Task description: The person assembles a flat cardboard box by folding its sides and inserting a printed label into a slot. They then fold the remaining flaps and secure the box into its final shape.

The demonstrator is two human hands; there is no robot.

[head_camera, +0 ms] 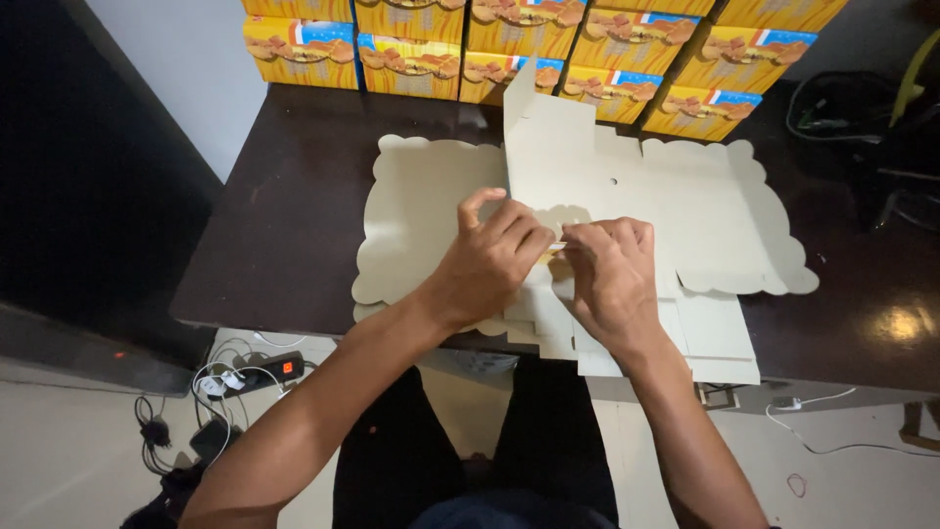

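Head view: a dark brown table (pixel 294 216) is seen from above, filling most of the middle of the scene, with its near edge running left to right above the person's lap. Along its far edge a row of yellow printed boxes (pixel 529 39) is stacked, spanning from left of centre to the far right. On the middle of the table a flat, unfolded cardboard box blank (pixel 685 206) is laid with its plain beige side up. Its long axis runs left to right, its scalloped ends pointing to the left and right table edges, and its near panels overhang the near edge of the table. One flap (pixel 534 122) at the far side, near the centre, is raised and tilted upward, pointing toward the stacked boxes. More beige sheets can be made out beneath the blank at its near left edge.

The left hand (pixel 490 260) is placed on the middle of the blank, fingers curled and pinching a small scalloped tab (pixel 560 217). The right hand (pixel 612 269) is set just beside it, touching it at the fingertips, its fingers bent down and pressing on the same tab; how firmly the tab is gripped cannot be told.

On the pale floor at the near left, a black power strip (pixel 269 370) and tangled white and black cables (pixel 211 392) are seen.
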